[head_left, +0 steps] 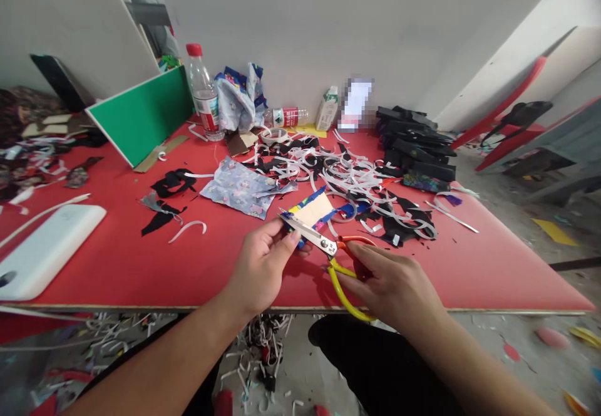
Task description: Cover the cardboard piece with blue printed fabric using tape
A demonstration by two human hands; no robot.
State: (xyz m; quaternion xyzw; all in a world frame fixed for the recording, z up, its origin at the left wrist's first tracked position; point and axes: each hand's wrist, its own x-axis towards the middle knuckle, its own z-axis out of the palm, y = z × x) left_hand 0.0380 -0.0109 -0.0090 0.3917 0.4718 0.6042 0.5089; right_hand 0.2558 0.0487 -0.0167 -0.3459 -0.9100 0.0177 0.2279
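Note:
My right hand [394, 281] grips a pair of scissors [323, 244] by its orange and yellow handles. The blades point left and lie across the near edge of a pale rectangular piece [315, 210] with colourful blue cloth round its edges. That piece is pinched in my left hand [263, 259], thumb on top beside the blades. Some of the left fingers are hidden beneath it. Just beyond lies a grey-blue patterned cloth piece [241, 187], flat on the red table [188, 272].
White strips [347, 175] and black scraps [408, 215] are heaped behind my hands. A stack of black cloth pieces [413, 137] stands at right. Further back are an upright bottle [205, 99], a lying bottle [286, 116], a carton [327, 109] and a green board [145, 112]. A white power bank [56, 247] lies left.

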